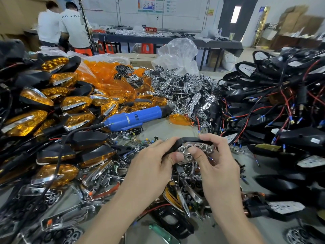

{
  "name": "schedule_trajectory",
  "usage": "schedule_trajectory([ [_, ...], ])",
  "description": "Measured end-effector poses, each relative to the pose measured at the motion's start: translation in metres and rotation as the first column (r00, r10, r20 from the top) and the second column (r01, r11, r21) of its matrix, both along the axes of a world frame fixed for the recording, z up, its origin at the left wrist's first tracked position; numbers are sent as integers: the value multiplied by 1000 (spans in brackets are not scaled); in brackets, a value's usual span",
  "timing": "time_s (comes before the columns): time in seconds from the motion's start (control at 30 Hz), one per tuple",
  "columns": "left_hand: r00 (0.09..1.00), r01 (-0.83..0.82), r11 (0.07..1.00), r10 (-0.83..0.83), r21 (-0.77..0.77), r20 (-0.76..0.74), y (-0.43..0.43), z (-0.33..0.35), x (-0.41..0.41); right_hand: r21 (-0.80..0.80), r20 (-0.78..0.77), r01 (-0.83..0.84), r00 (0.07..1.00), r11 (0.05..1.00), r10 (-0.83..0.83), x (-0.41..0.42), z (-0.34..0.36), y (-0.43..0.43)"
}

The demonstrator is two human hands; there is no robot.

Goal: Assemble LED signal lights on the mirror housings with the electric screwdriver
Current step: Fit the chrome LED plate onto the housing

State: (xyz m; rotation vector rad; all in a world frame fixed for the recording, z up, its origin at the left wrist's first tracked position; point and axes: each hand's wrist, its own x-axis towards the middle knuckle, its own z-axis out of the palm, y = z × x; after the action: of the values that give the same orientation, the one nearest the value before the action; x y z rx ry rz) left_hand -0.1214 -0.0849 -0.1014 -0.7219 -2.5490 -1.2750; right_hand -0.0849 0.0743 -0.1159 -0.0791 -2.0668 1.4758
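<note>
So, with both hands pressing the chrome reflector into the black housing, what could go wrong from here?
1. The chrome reflector may seat crooked in the black housing, as the left hand and right hand press it with thumbs only.
2. The thin wires near the right hand might get pinched.
3. Reaching for the electric screwdriver could disturb the piled parts.

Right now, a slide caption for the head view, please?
Left hand and right hand hold chrome reflector in black housing; blue screwdriver lies beyond.
</note>
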Motion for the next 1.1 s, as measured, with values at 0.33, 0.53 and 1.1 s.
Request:
schedule_trajectory([
  [0.33,1000,15,999,-17,51,21,1,5,0,-64,-7,-51,999,997,50,-1,9,-2],
  [0.53,999,-22,998,21,57,26,0,5,1,-363,-19,-87,996,928,87,-3,12,-3],
  [1.1,998,-24,988,14,-155,-67,1,5,6,-540,-45,-100,995,836,91,-7,8,6],
])
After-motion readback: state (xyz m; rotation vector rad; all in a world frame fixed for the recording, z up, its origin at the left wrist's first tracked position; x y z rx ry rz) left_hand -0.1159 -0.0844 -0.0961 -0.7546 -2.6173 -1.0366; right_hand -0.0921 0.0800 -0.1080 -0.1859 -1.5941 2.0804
